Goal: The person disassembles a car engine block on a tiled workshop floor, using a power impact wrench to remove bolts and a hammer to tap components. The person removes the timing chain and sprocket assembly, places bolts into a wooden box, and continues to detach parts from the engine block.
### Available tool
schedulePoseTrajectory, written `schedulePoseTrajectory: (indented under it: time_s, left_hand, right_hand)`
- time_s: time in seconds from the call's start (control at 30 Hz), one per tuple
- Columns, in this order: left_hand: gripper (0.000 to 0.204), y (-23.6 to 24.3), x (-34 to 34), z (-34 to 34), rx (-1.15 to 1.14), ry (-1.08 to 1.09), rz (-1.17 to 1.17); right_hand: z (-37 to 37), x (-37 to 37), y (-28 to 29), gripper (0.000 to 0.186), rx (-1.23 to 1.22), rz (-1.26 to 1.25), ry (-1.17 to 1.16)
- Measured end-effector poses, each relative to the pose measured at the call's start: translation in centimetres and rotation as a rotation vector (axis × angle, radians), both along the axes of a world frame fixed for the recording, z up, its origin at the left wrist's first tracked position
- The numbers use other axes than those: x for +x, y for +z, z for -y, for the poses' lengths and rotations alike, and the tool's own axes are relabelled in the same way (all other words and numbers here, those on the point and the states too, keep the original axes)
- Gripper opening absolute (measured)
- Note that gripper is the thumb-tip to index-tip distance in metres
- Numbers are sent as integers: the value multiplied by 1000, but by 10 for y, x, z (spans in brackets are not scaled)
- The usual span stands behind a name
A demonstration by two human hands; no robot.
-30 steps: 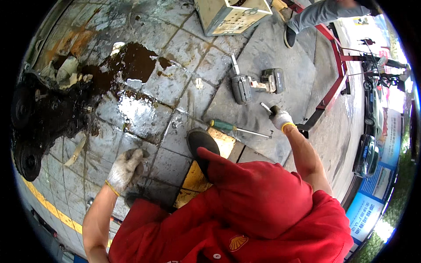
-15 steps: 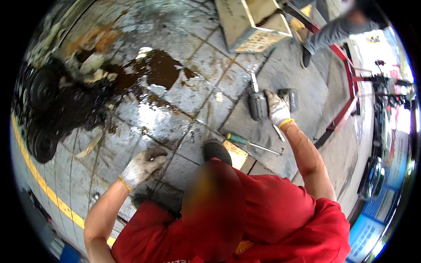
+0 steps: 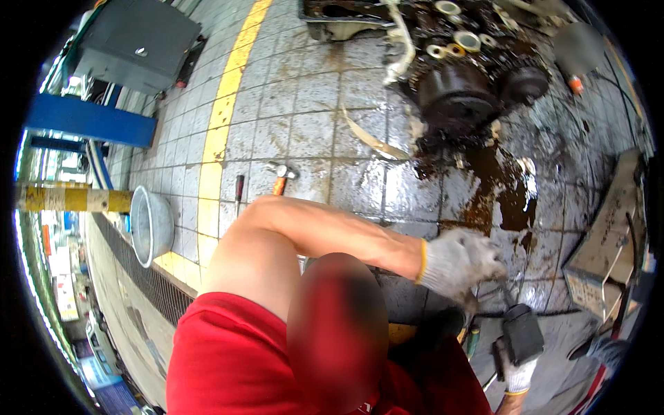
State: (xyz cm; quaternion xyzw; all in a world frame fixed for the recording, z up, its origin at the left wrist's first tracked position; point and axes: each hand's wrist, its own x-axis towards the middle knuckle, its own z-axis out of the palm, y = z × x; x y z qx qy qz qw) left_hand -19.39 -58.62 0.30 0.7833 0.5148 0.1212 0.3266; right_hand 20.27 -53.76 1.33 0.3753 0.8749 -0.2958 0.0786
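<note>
My right hand (image 3: 517, 377), in a white knit glove with a yellow cuff, is wrapped round the handle of a dark grey cordless impact wrench (image 3: 523, 335). The tool's slim metal shaft (image 3: 509, 293) points away from me, up toward my other hand. Stretched across in front of me, my left hand (image 3: 462, 264) wears a matching, soiled glove. Its fingers are curled near the shaft's tip; whatever they grip is blurred and cannot be made out. A green-handled screwdriver (image 3: 472, 340) lies close to the wrench, partly in view.
Ahead sits an oily black machine part (image 3: 460, 93) with round drums, a dark oil puddle (image 3: 517, 200) before it. A hammer (image 3: 280, 181) and dark-handled screwdriver (image 3: 239, 187) lie left, with a grey basin (image 3: 152, 225) farther out. A wooden crate (image 3: 591, 273) and another person's leg (image 3: 606, 351) are right.
My view has swung left. The impact wrench, lying on the floor before, is now lifted in my right hand. My left hand has come across to the wrench's shaft.
</note>
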Motion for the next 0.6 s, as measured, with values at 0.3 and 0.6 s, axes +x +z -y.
schedulePoseTrajectory:
  time_s: [0.3, 0.6]
  left_hand:
    - [29, 1, -5, 27, 23, -72, 188]
    - [36, 15, -38, 33, -427, -195, 184]
  right_hand:
    - [24, -80, -2, 35, -12, -248, 436]
    - [19, -127, 25, 45, -192, -233, 471]
